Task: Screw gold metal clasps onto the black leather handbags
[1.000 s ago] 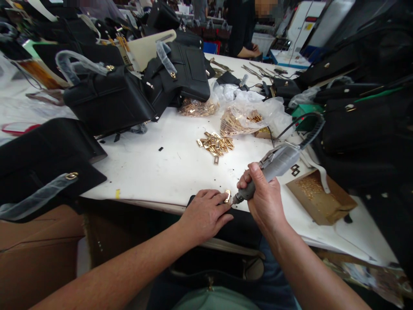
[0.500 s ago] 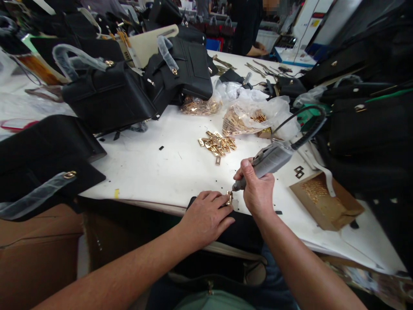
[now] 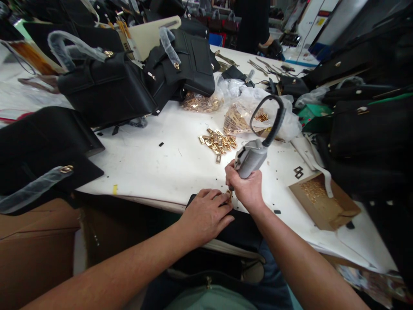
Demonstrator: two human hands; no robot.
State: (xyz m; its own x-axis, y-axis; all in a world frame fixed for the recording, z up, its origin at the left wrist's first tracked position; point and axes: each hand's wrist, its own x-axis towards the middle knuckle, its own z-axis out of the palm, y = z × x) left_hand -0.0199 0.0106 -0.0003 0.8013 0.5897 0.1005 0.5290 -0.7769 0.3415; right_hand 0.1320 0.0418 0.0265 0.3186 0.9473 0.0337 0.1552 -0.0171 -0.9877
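My right hand (image 3: 245,189) is wrapped around a grey electric screwdriver (image 3: 252,158), its cable looping up from the rear end. The screwdriver stands steeply, tip down on a small gold metal fitting (image 3: 229,196) at the table's front edge. My left hand (image 3: 206,215) lies on a black bag (image 3: 241,228), its fingers closed against the fitting's left side. The lower part of the bag hangs over the table edge toward my lap. Beyond the hands is a loose pile of gold rectangular fittings (image 3: 218,142).
Plastic bags of gold fittings (image 3: 237,118) sit behind the pile. At right stands a cardboard box (image 3: 335,211) with small gold pieces, near black rectangular frames (image 3: 298,172). Black handbags (image 3: 103,92) crowd the left, more the right. A person in dark clothes (image 3: 253,26) stands across the white table (image 3: 148,168).
My right hand has shifted slightly left and tipped the screwdriver more upright over the gold fitting. Its cable has swung left. My left hand stays in place on the bag.
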